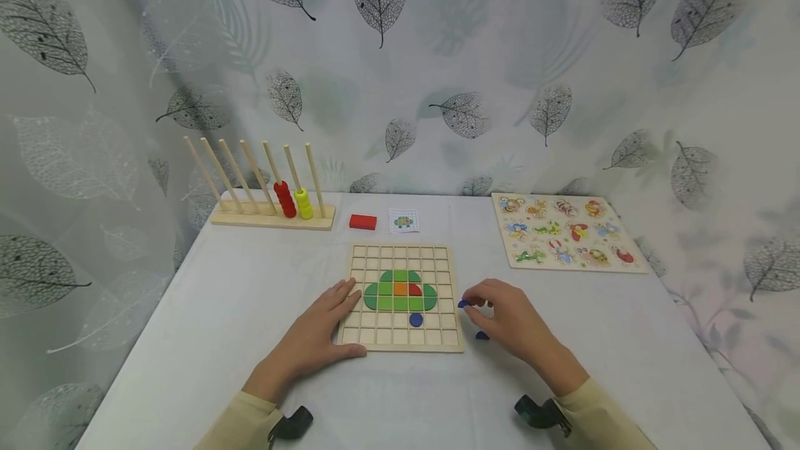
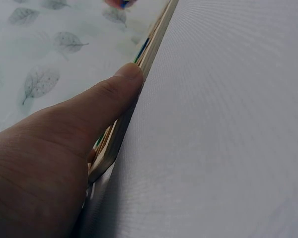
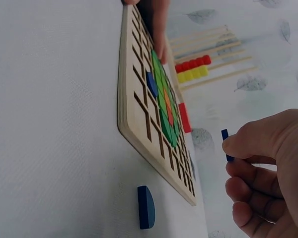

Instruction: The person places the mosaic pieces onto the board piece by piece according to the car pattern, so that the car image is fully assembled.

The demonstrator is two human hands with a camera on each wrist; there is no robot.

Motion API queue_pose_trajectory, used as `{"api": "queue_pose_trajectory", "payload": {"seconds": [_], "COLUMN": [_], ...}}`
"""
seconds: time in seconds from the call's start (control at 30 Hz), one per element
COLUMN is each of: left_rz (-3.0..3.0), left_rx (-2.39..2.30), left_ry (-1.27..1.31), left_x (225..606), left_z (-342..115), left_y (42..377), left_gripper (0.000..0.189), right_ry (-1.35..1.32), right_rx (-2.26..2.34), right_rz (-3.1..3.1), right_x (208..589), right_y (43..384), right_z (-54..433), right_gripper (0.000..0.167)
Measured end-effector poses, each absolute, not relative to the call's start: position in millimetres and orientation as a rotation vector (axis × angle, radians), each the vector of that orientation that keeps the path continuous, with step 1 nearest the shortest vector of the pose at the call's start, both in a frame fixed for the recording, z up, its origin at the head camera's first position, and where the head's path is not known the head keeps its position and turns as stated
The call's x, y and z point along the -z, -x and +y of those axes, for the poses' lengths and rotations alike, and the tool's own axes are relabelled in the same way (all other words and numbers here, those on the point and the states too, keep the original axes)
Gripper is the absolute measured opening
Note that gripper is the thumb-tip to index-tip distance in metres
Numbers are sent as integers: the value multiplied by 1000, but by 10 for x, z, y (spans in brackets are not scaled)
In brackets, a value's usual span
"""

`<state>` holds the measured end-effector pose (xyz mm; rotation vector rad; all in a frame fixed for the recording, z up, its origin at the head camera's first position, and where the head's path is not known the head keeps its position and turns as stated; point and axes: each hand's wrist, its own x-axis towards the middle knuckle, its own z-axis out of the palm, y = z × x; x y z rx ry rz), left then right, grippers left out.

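A wooden grid board lies on the white table with green, orange and red pieces set in its cells. A round blue shape sits in the lower part of the grid. My left hand rests on the board's left side, fingers spread, thumb along the near edge. Just right of the board, my right hand pinches a small blue piece between thumb and fingertips, raised above the table. Another blue half-round piece lies on the cloth below that hand.
Behind the board are a red block and a small picture card. A peg stand with red and yellow beads stands at back left. At back right lies an insect picture board. A leaf-patterned curtain hangs behind.
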<state>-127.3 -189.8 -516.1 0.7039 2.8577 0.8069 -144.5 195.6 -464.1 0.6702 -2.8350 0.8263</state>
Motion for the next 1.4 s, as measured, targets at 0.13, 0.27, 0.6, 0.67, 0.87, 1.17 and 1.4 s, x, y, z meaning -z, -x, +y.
{"api": "queue_pose_trajectory", "payload": {"seconds": [0.13,0.27,0.6,0.67,0.87,1.17,1.4], "left_rz": [2857,2861,2857,2861,2862,2875,2868], "left_rx": [-810,-802,-804,-804,-810,-824,-817], "left_ry": [-708,-707,-698,-700,-711,-746,-737], "left_x": [5165,5172,5155,5152,5164,5201,5186], "left_z": [-1899,-1898,-1885,-1885,-1894,-1916,-1913], "left_y": [1278,1280,1281,1282,1286,1288,1286], "left_gripper": [109,109,109,109,109,108,108], "right_ry": [-705,-725,-764,-764,-762,-780,-772], "right_rx": [-820,-820,-850,-857,-871,-894,-913], "right_rz": [-2812,-2798,-2747,-2747,-2753,-2750,-2749], "right_x": [4620,4597,4548,4549,4557,4568,4581], "right_y": [1469,1486,1504,1506,1502,1490,1482], "right_z": [1900,1849,1750,1730,1662,1526,1427], "right_gripper": [22,21,21,21,19,19,18]}}
